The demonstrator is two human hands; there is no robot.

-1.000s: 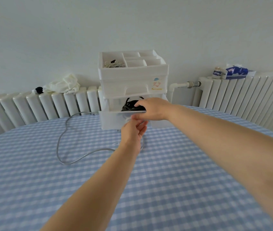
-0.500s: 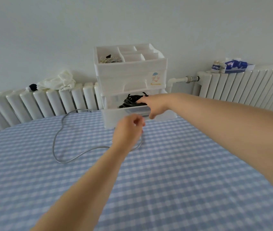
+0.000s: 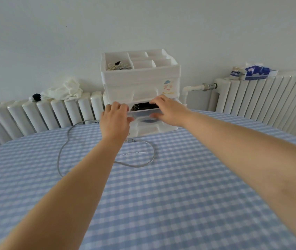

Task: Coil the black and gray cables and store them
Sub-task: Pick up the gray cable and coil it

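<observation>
A white drawer unit (image 3: 140,83) stands at the table's far edge. Its lower drawer (image 3: 143,113) is partly pulled out, and the coiled black cable (image 3: 142,106) shows inside it. My left hand (image 3: 114,121) lies flat against the drawer's left front, fingers spread. My right hand (image 3: 167,110) rests on the drawer's right front edge, thumb below and fingers over the rim. The gray cable (image 3: 141,164) lies loose on the checked tablecloth in a wide loop, running back to the left of the unit. Its plug end (image 3: 131,140) sits just below my left wrist.
White radiators (image 3: 35,116) run behind the table on both sides. A white cloth (image 3: 62,91) lies on the left one, and a blue packet (image 3: 257,72) on the right one. The unit's top tray holds a pale cord bundle (image 3: 118,66). A thin white tie (image 3: 132,153) lies inside the cable loop.
My left hand let go of the gray cable and rose to the drawer front. My right hand came out from the black cable onto the drawer's edge.
</observation>
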